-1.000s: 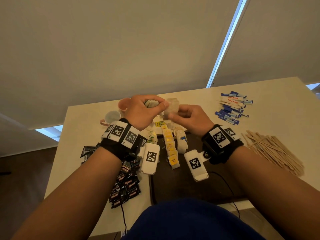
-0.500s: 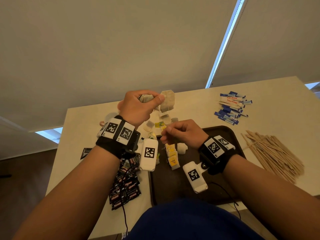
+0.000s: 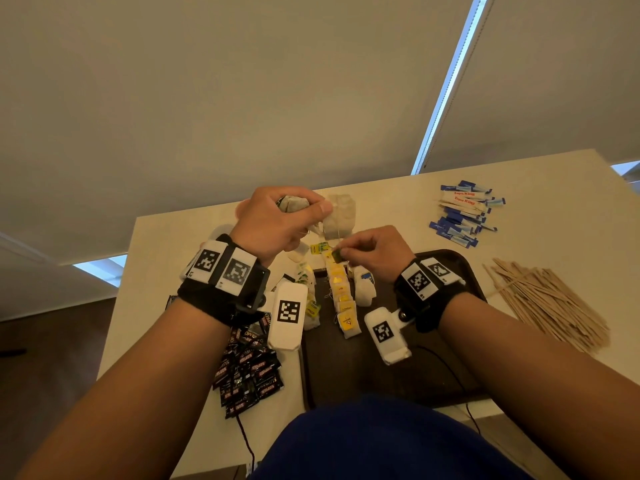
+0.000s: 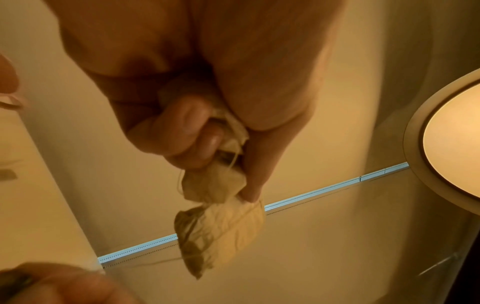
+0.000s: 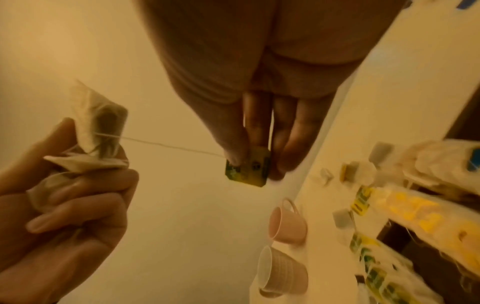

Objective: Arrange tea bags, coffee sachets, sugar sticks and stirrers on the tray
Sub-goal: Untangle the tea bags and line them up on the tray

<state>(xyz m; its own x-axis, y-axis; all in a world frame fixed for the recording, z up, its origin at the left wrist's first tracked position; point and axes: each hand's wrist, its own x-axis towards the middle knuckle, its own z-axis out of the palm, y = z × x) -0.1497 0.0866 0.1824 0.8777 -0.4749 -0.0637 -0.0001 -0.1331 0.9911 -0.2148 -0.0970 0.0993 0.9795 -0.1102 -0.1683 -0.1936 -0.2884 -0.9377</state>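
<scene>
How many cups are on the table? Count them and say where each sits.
2. The pink cup and the white cup sit side by side on the table, seen from the right wrist. In the head view the left hand covers them, so more may be hidden.
</scene>
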